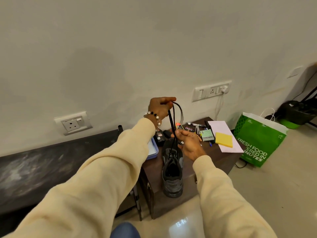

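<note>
A black shoe (172, 176) stands on a small dark brown cabinet (214, 162), heel toward me. Its black lace (171, 121) runs up from the eyelets, pulled taut. My left hand (160, 107) is raised above the shoe and pinches the upper ends of the lace. Lower down, my right hand (188, 143) pinches the lace just above the shoe's tongue. Both arms wear cream sleeves, and a bead bracelet circles the left wrist.
On the cabinet top lie a yellow sticky pad (224, 139), pink paper (223, 133), pens, a marker (195, 124), small polish packets and a blue tray (153, 148). A green paper bag (260, 140) stands on the floor at the right. A dark bench (51, 169) runs along the left wall.
</note>
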